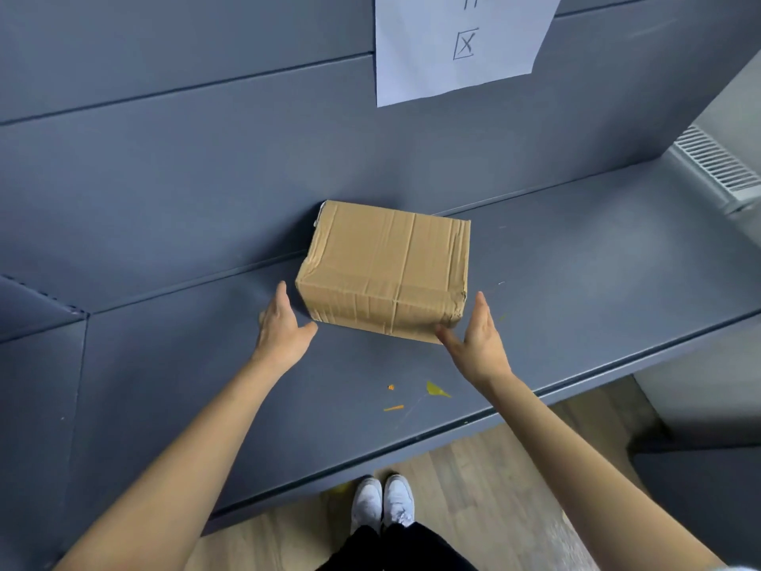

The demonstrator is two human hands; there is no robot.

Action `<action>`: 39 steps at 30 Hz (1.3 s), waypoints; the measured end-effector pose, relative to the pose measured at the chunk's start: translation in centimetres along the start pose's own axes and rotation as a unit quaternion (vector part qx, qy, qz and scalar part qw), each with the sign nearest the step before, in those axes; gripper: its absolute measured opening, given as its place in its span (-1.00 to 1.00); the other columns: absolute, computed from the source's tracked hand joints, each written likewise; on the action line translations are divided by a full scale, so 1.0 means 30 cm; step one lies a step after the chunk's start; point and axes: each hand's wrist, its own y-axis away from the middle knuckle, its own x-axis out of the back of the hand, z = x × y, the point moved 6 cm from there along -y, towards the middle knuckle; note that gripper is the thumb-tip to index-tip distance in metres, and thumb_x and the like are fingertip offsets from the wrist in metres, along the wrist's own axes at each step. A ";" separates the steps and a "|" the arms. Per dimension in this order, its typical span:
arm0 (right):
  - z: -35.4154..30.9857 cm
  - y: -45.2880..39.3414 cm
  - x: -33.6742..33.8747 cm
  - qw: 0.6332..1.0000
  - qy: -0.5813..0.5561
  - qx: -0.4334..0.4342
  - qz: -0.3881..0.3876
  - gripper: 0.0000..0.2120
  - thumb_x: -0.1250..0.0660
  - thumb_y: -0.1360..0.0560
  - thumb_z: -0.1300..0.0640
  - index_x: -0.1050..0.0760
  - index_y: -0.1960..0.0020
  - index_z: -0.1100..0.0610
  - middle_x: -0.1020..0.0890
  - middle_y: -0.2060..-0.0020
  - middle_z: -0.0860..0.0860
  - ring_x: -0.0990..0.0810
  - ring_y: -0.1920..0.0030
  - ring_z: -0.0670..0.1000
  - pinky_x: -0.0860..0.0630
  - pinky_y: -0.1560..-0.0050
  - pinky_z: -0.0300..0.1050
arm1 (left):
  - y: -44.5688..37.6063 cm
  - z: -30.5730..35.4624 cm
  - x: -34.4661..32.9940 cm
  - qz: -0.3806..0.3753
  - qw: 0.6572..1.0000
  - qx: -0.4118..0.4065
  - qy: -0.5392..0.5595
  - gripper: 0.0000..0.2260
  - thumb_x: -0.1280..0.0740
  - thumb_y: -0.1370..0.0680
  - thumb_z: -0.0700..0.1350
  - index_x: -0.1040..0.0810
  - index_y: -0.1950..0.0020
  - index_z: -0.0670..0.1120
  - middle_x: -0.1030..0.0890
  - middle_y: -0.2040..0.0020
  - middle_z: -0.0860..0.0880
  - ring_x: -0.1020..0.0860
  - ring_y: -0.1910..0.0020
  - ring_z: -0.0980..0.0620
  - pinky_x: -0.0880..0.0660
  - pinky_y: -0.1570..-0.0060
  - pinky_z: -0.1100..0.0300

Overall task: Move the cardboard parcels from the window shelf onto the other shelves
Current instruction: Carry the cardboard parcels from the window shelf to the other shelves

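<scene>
A brown cardboard parcel [387, 267], wrapped in tape, rests on a dark grey metal shelf [576, 290] with its far end against the shelf's back panel. My left hand [282, 325] is open just off the parcel's near left corner, fingers straight and thumb out toward the box. My right hand [477, 335] is open at the near right corner, its thumb touching or nearly touching the parcel's lower edge. Neither hand grips the box.
A white paper sheet [461, 43] with a crossed box hangs on the back panel above. Small orange and yellow scraps [436, 390] lie on the shelf near its front edge. A white radiator [716, 166] stands at the right. Wooden floor and my white shoes [383, 502] show below.
</scene>
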 end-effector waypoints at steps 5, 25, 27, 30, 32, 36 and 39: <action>0.009 -0.031 -0.017 1.000 -0.022 0.000 -0.022 -0.25 -0.31 -0.53 -0.03 0.02 -0.54 0.17 -0.15 -0.51 0.09 -0.13 -0.50 0.10 -0.22 -0.42 -0.02 | -0.013 0.035 -0.028 -0.028 1.000 -0.004 0.013 -0.50 -0.30 -0.53 -0.17 -0.21 -0.43 -0.13 -0.33 -0.36 -0.19 -0.33 -0.28 -0.16 -0.33 -0.07 0.06; -0.134 0.067 0.079 0.964 -0.261 0.023 0.040 -0.32 -0.29 -0.38 -0.22 -0.33 -0.42 0.04 -0.55 -0.21 -0.05 -0.53 -0.17 -0.03 -0.44 -0.13 -0.19 | 0.130 0.037 0.142 0.023 0.933 -0.094 0.346 -0.79 -0.23 -0.40 0.07 -0.52 0.03 0.04 -0.59 0.07 0.11 -0.54 0.04 0.12 -0.41 0.06 0.26; -0.145 0.065 0.084 0.955 -0.294 0.023 0.020 -0.26 -0.31 -0.38 -0.22 -0.26 -0.47 0.05 -0.45 -0.35 -0.03 -0.44 -0.28 -0.08 -0.35 -0.28 -0.18 | 0.150 0.058 0.163 -0.004 0.912 -0.113 0.394 -0.79 -0.23 -0.41 0.04 -0.53 0.01 0.04 -0.60 0.08 0.11 -0.56 0.10 0.20 -0.42 0.09 0.33; -0.158 0.079 0.076 0.959 -0.280 0.040 -0.005 -0.21 -0.34 -0.38 -0.16 -0.16 -0.51 0.06 -0.41 -0.32 -0.06 -0.39 -0.28 -0.10 -0.29 -0.30 -0.20 | 0.170 0.059 0.161 -0.042 0.907 -0.125 0.400 -0.71 -0.28 -0.39 0.00 -0.50 -0.10 0.03 -0.60 0.07 0.15 -0.57 0.15 0.34 -0.43 0.15 0.48; -0.168 0.086 0.062 0.967 -0.249 0.055 -0.015 -0.25 -0.40 -0.45 -0.09 -0.13 -0.52 0.02 -0.46 -0.20 -0.08 -0.43 -0.22 -0.07 -0.33 -0.25 -0.20 | 0.165 0.030 0.135 -0.060 0.919 -0.100 0.378 -0.60 -0.41 -0.41 -0.10 -0.43 -0.22 0.00 -0.59 0.02 0.15 -0.56 0.07 0.29 -0.46 -0.01 0.38; -0.172 0.065 0.021 0.969 -0.240 0.056 -0.014 -0.30 -0.32 -0.49 -0.11 -0.07 -0.53 -0.09 -0.49 -0.25 0.02 -0.41 -0.31 0.01 -0.32 -0.30 -0.13 | 0.142 -0.030 0.078 -0.070 0.944 -0.050 0.319 -0.59 -0.42 -0.47 -0.17 -0.36 -0.24 0.05 -0.57 -0.01 0.17 -0.54 -0.01 0.15 -0.44 -0.13 0.16; -0.175 0.034 0.025 0.967 -0.249 0.049 -0.001 -0.31 -0.31 -0.48 -0.14 -0.09 -0.52 -0.10 -0.45 -0.34 0.01 -0.38 -0.36 0.01 -0.30 -0.38 -0.05 | 0.134 -0.022 0.076 -0.059 0.942 -0.046 0.328 -0.61 -0.42 -0.48 -0.13 -0.38 -0.25 0.04 -0.57 -0.02 0.15 -0.54 0.01 0.16 -0.45 -0.08 0.18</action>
